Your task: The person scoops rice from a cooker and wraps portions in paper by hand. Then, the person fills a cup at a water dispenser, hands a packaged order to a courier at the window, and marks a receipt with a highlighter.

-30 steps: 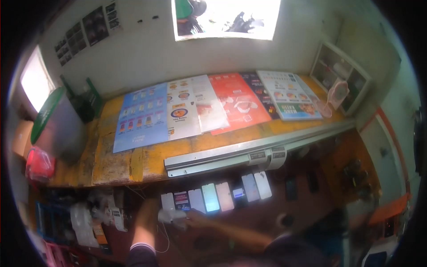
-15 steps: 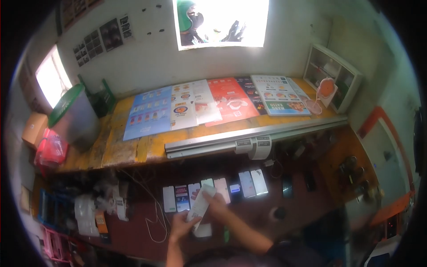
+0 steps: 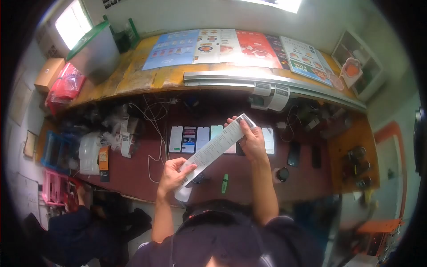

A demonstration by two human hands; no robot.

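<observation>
A long printed paper receipt [image 3: 215, 150] is stretched diagonally between my two hands over the dark red desk. My left hand [image 3: 172, 175] pinches its lower left end, where a loose tail of paper hangs below the fingers. At the upper right end, my right hand [image 3: 253, 142] grips the strip, and the paper curls over there. Behind the receipt lies a row of several phones [image 3: 175, 139] with lit screens, some partly covered by the paper and my right hand. A green highlighter [image 3: 225, 183] lies on the desk below the strip.
Two dark-screened phones [image 3: 294, 154] and a small round black object [image 3: 282, 174] lie to the right. Receipt printers [image 3: 280, 98] with hanging paper sit under the shelf edge [image 3: 222, 79]. Cables [image 3: 153, 153] trail left. Another person [image 3: 82, 231] is at lower left beside a pink crate [image 3: 53, 187].
My view has tilted down. My hands have moved apart, and the receipt, earlier bunched between them, is now spread into a long strip. The highlighter shows fully.
</observation>
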